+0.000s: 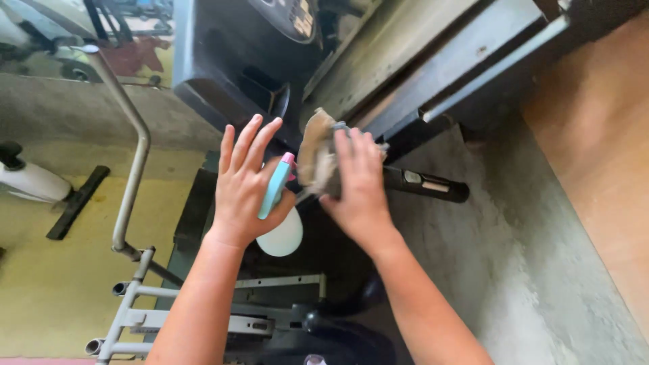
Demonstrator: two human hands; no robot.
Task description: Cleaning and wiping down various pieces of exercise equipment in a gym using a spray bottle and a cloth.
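Spray bottle in left hand (fingers splayed), rag in right hand

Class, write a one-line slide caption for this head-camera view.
Left hand holds a spray bottle while right hand presses a cloth on a black handlebar.

a dark, rounded console screen with pale markings sits at the top edge of the view, set into the black plastic machine housing. lower right of it, a small pale rectangular label lies along the black cylindrical handlebar grip, just beside a smaller light patch; its print is too blurred to tell.
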